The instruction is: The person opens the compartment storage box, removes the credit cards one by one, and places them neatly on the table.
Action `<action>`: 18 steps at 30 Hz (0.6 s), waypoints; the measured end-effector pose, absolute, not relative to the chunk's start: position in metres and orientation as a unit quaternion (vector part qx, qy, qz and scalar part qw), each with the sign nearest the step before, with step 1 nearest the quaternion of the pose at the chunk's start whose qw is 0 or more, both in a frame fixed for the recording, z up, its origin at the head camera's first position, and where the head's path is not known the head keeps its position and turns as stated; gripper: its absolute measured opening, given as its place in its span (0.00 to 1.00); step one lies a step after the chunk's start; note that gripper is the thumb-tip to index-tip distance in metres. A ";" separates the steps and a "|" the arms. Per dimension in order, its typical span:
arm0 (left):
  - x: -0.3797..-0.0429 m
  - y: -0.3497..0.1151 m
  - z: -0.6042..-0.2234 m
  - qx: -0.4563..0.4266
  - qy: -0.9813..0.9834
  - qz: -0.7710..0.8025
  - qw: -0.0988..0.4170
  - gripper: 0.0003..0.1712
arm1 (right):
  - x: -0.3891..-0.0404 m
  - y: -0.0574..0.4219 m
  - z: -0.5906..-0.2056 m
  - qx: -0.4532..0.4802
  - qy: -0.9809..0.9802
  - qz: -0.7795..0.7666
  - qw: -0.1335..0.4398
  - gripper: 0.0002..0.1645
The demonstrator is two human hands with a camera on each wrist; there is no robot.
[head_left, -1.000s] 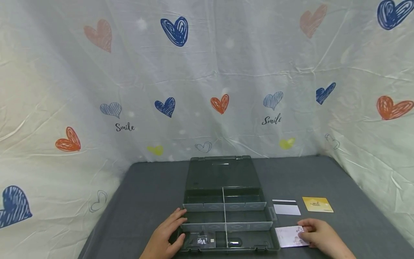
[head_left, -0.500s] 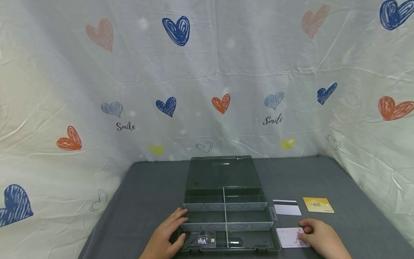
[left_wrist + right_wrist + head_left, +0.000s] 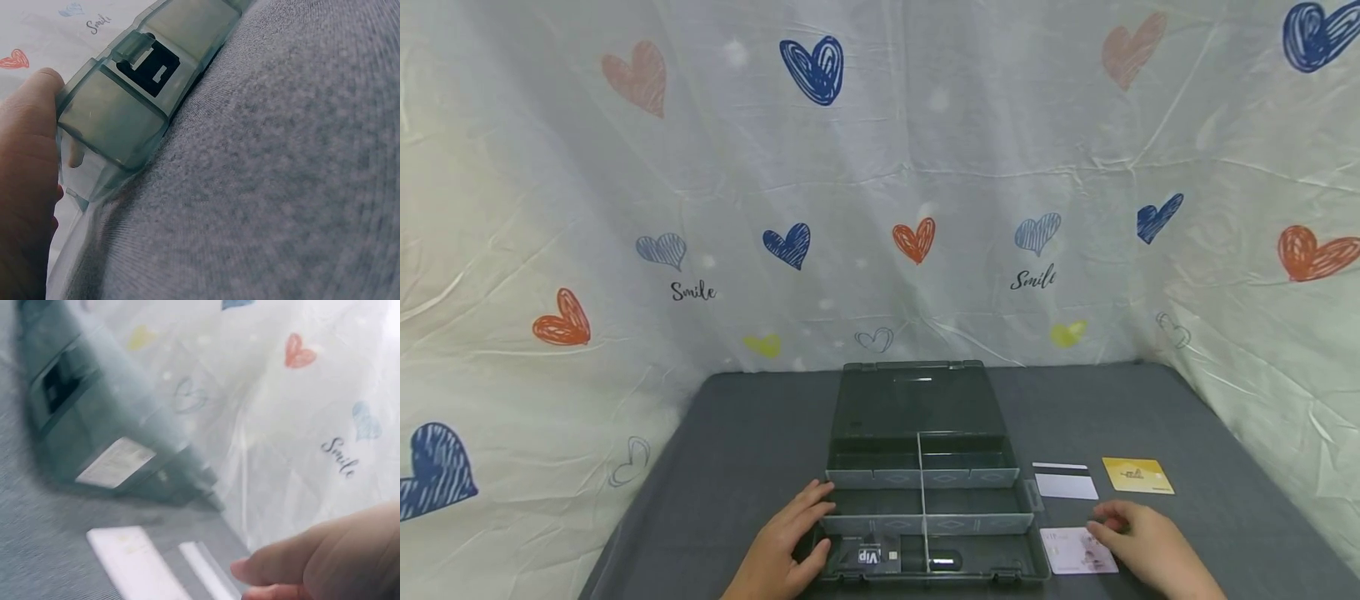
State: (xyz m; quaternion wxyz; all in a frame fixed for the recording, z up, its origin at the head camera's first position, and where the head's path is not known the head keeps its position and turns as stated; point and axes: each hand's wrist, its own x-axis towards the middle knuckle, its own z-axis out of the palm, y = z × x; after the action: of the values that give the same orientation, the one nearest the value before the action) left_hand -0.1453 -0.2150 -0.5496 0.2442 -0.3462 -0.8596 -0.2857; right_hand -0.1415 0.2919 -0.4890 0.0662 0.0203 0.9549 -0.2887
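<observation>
A translucent dark green compartment box (image 3: 917,404) stands with its lid raised. My left hand (image 3: 786,542) rests along its left side, fingers spread and thumb at the front corner; the left wrist view shows that thumb against the box's wall (image 3: 119,119). My right hand (image 3: 1150,546) hovers at the right end of a pink card (image 3: 1063,554), fingers loosely bent and holding nothing. That card lies flat just right of the box. In the right wrist view, the fingers (image 3: 275,562) are apart from the pink card (image 3: 134,559).
A black "Vip" card (image 3: 868,556) lies in the front left compartment, and a dark rounded object (image 3: 945,561) in the front right one. Behind the pink card are a white striped card (image 3: 1066,486) and a yellow card (image 3: 1137,476). A heart-printed curtain (image 3: 880,183) closes the back.
The pink card, slightly raised at its right end a second ago, now lies flat. My right hand has let go of it and eased up. My left hand has stayed put.
</observation>
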 end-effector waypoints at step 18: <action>-0.144 -0.216 -0.547 -0.347 -0.861 -0.280 0.244 0.27 | -0.152 0.260 -0.429 -0.116 0.810 -0.562 0.124 0.29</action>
State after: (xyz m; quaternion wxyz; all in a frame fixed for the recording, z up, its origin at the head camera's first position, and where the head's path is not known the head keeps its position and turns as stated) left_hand -0.1438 -0.2161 -0.5469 0.2437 -0.3467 -0.8613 -0.2805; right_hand -0.1520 0.2605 -0.4294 0.1242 -0.1160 0.8096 -0.5618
